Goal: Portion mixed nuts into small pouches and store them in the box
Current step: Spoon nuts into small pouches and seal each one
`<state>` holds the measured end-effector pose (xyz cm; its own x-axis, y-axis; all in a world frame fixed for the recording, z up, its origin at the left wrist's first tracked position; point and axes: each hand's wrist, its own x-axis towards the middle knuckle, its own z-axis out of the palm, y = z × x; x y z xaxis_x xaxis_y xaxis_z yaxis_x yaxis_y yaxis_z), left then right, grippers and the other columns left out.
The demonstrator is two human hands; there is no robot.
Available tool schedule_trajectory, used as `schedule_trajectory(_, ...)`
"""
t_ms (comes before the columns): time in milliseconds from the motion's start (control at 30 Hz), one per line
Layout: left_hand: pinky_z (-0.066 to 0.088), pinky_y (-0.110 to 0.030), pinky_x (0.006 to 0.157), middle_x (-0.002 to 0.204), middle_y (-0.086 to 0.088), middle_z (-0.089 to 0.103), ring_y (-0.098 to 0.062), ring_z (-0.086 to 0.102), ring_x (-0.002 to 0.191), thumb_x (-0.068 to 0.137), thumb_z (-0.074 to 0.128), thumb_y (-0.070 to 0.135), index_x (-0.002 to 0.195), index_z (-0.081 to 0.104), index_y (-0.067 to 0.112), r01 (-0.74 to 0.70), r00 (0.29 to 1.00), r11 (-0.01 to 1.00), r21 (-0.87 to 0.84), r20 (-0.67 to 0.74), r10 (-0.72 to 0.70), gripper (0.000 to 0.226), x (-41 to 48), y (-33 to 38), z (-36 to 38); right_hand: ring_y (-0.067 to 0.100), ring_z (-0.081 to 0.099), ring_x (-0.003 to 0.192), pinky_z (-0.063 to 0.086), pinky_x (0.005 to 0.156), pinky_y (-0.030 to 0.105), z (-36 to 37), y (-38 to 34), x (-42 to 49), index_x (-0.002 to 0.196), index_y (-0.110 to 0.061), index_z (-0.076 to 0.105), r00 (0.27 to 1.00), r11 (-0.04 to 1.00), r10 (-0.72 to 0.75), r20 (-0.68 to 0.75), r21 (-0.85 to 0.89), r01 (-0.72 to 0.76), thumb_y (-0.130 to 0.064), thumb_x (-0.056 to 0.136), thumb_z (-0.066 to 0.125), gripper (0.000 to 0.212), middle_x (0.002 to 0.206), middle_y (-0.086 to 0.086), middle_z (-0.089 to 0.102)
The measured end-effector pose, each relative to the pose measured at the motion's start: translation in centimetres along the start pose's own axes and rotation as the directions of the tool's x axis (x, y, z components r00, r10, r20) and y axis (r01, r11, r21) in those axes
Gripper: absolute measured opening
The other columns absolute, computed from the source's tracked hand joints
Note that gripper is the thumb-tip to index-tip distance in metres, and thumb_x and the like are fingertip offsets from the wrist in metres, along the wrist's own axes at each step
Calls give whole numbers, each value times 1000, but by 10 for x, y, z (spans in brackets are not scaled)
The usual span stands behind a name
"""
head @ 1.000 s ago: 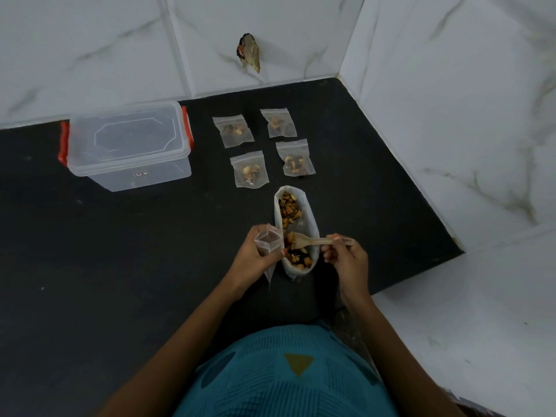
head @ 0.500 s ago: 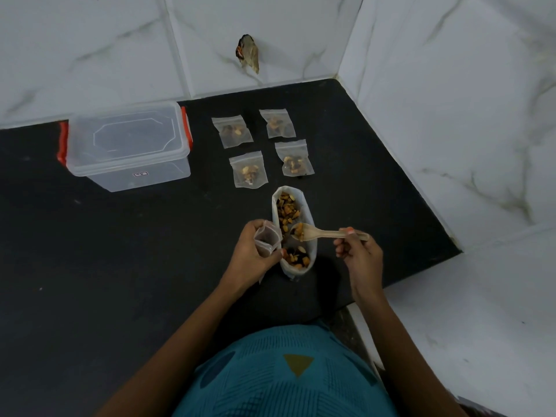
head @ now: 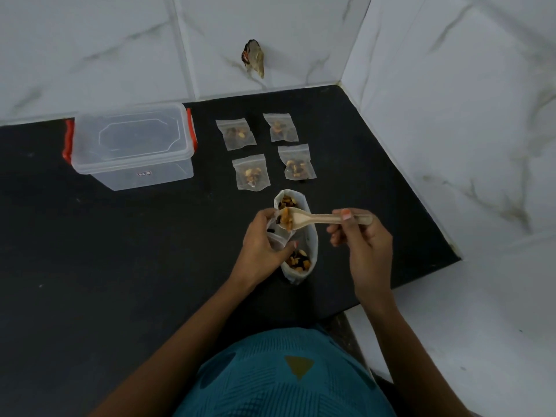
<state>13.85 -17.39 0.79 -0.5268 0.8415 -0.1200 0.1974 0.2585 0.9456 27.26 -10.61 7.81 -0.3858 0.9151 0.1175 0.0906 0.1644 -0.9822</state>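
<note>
My left hand (head: 260, 245) grips a small clear pouch (head: 278, 236), its mouth held open and up. My right hand (head: 362, 242) pinches the handle of a wooden spoon (head: 319, 219). The spoon's bowl carries mixed nuts and tips at the pouch's mouth. Behind both stands a white bag of mixed nuts (head: 298, 257), open on top. Several filled pouches (head: 251, 173) lie flat on the black counter (head: 120, 266) beyond the bag. A clear plastic box (head: 132, 145) with red clips and its lid on sits at the back left.
White marble-look tiled walls (head: 451, 115) close the counter at the back and right. A scrap of dark packet (head: 254, 58) sticks to the back wall. The counter's front right edge (head: 415, 281) drops to a white floor. My teal garment fills the bottom of the view.
My right hand lifted the loaded spoon out of the nut bag and swung it left to the pouch's mouth. My left hand raised the pouch a little.
</note>
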Motion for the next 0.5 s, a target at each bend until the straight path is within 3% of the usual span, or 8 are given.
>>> schedule_trajectory(100,46,-36,97,122,0,52,-10,48,116,73,74,16,124,42,16,-8,1000,1000,-23,-19,8,61,1,2,-1,-6,58,68,46,62,8,5,4,-4,93,-16,58,971,955,-212,110,-188,230,-15,91,49,10,75,-12,59)
schedule_trajectory(167,47,-36,95,121,0,53,-10,49,114,73,74,18,123,43,16,-22,999,999,-39,-32,20,59,1,4,0,-10,57,75,45,66,5,9,7,-7,98,-14,57,930,894,-312,192,-272,356,-19,90,46,15,83,-18,56)
schedule_trajectory(333,41,-5,82,113,7,53,2,51,102,75,74,17,121,44,14,-36,998,996,-76,-46,32,56,-1,9,0,8,56,87,45,80,13,10,13,-10,104,-18,49,829,753,-443,343,-359,551,-21,90,45,15,90,5,64)
schedule_trajectory(500,39,-2,81,119,3,51,2,48,103,76,73,14,122,43,12,-44,998,995,-86,-41,41,55,1,7,0,8,55,88,39,85,6,7,12,-8,103,-14,49,784,690,-515,347,-374,620,-26,96,39,17,89,11,66)
